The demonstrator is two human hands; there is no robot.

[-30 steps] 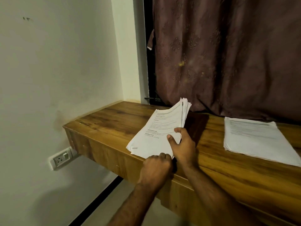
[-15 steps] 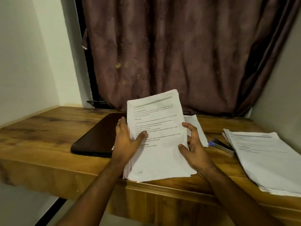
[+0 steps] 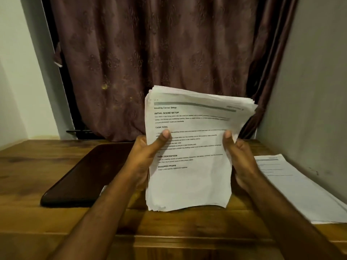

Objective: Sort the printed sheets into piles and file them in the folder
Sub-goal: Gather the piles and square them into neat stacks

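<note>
A thick stack of printed sheets point(image 3: 191, 177) stands upright in front of me, its lower edge down near the wooden desk point(image 3: 28, 177). My left hand point(image 3: 144, 156) grips its left edge with the thumb on the top page. My right hand point(image 3: 238, 154) grips the right edge, thumb on the front. A dark closed folder point(image 3: 84, 177) lies flat on the desk to the left, partly behind my left arm. A second pile of printed sheets point(image 3: 293, 184) lies flat on the desk at the right.
A dark brown curtain point(image 3: 159, 59) hangs behind the desk. A grey wall point(image 3: 317, 91) closes the right side and a pale wall point(image 3: 15, 81) the left. The desk's front edge runs across the bottom.
The stack has risen from leaning low over the desk to upright in both hands. My view has swung right and come closer.
</note>
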